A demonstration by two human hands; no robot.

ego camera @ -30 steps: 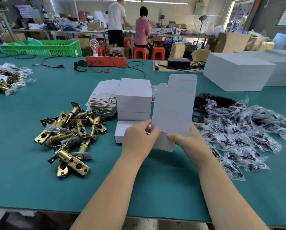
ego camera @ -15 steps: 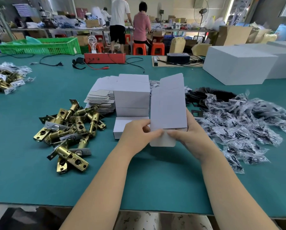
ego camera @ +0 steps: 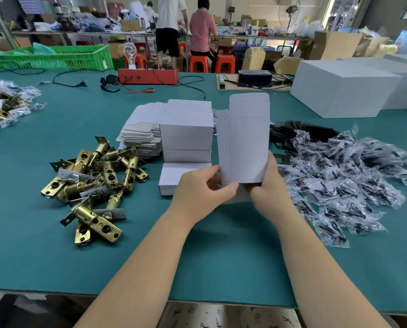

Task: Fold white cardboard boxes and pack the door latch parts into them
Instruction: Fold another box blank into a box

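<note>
I hold a white cardboard box blank (ego camera: 245, 140) upright over the green table, its top flap standing up. My left hand (ego camera: 200, 192) pinches its lower left edge and my right hand (ego camera: 268, 185) grips its lower right side; the bottom flap is partly hidden by my fingers. A pile of brass door latch parts (ego camera: 96, 183) lies to the left. Folded white boxes (ego camera: 186, 136) stand stacked just behind my left hand, beside a stack of flat blanks (ego camera: 141, 136).
Small plastic bags of dark parts (ego camera: 351, 176) spread at the right. Large white cartons (ego camera: 344, 88) stand at the far right, a red box with cables (ego camera: 148, 75) at the back, more latches (ego camera: 1, 105) far left. Two people stand at a far bench.
The blank has been squeezed narrower and turned more upright. My hands have come closer together at its lower end, and the right hand is blurred with motion.
</note>
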